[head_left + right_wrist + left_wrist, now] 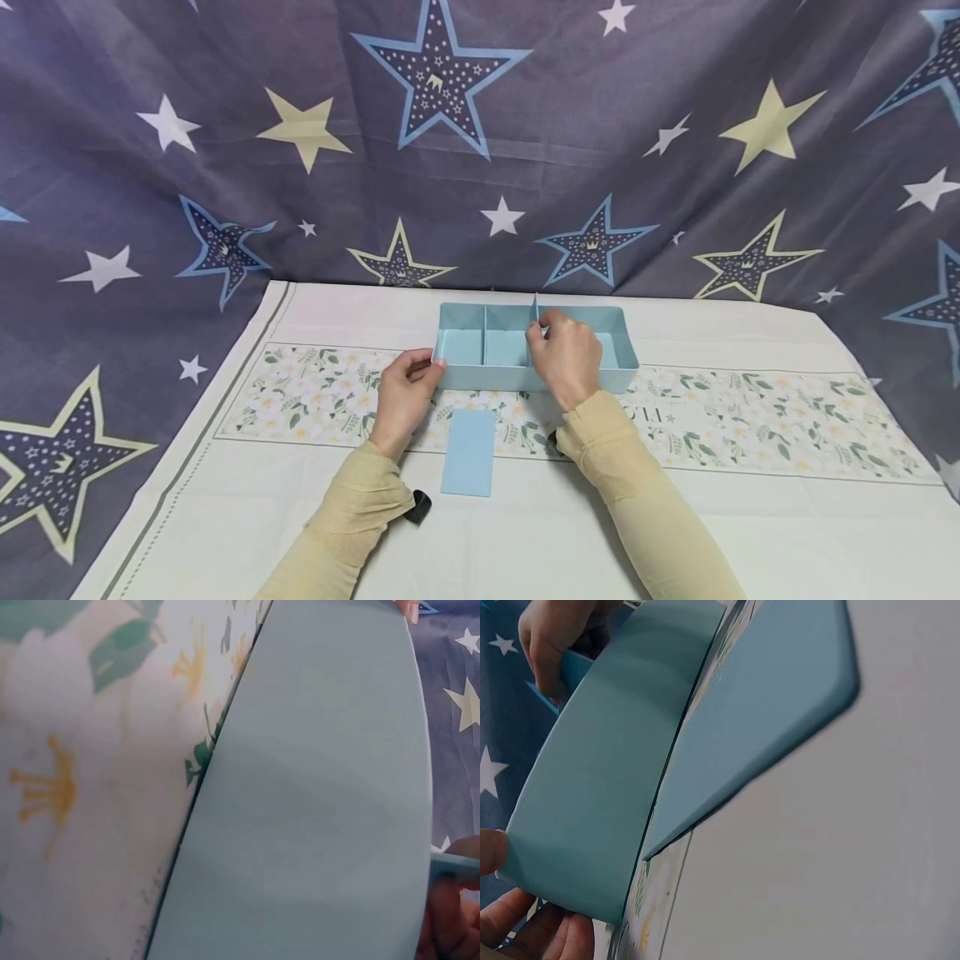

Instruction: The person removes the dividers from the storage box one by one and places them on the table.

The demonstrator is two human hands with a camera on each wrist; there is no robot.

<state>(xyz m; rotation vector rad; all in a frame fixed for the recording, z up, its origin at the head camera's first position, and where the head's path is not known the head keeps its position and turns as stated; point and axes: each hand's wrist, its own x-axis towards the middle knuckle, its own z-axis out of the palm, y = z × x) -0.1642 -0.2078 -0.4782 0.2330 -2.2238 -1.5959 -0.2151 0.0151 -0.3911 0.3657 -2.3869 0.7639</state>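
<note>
A long pale-blue storage box (480,380) stands on the table, and one upright divider (484,337) crosses it left of its middle. Gripping the box's left end is my left hand (403,398), thumb at the front corner and fingers at the end wall. My right hand (567,354) pinches a second divider (536,307) inside the box, right of the first; its top edge rises above the rim. In the right wrist view the box's front wall (315,787) hides most of that hand. A flat blue panel (468,454) lies in front of the box.
A white cloth (300,517) with a printed floral band (757,417) covers the table. Behind it hangs a dark curtain (540,108) patterned with stars. Black pieces (418,507) show at the sleeve cuffs.
</note>
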